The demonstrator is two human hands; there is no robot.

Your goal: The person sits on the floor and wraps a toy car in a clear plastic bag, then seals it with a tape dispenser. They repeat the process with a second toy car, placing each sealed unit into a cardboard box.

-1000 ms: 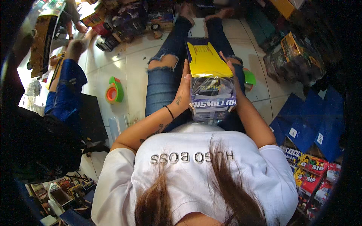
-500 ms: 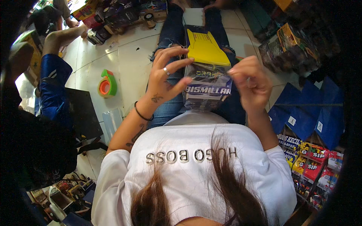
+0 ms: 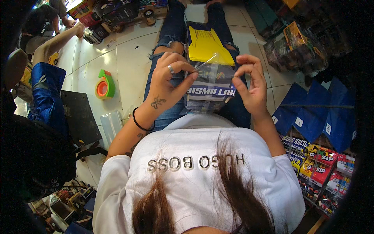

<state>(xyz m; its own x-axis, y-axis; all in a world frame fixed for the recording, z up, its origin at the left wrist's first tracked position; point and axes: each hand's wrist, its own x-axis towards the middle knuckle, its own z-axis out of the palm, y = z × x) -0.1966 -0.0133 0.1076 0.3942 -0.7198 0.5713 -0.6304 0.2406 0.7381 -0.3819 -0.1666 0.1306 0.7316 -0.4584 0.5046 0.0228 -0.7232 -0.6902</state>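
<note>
A toy truck point(image 3: 212, 93) with a yellow panel point(image 3: 208, 43) on top and a dark, printed end towards me lies between my legs. Clear plastic film point(image 3: 212, 70) covers its near end and catches the light. My left hand point(image 3: 169, 80) pinches the film at its left side, thumb against forefinger. On the other side, my right hand point(image 3: 252, 85) has its thumb and fingertips brought together at the film's right edge, the other fingers curled loosely. How much of the truck the film wraps is hard to make out.
A green tape dispenser point(image 3: 104, 85) with an orange core lies on the tiled floor to the left, near a clear plastic sheet point(image 3: 112, 123). Another person's leg in blue shorts point(image 3: 48, 87) is at far left. Wrapped toy trucks point(image 3: 296, 50) and blue triangular panels point(image 3: 307, 113) stand right.
My right hand, blurred before, has come down and in to the film's right edge. My left thumb and forefinger have closed together. The film now shows stretched between my hands.
</note>
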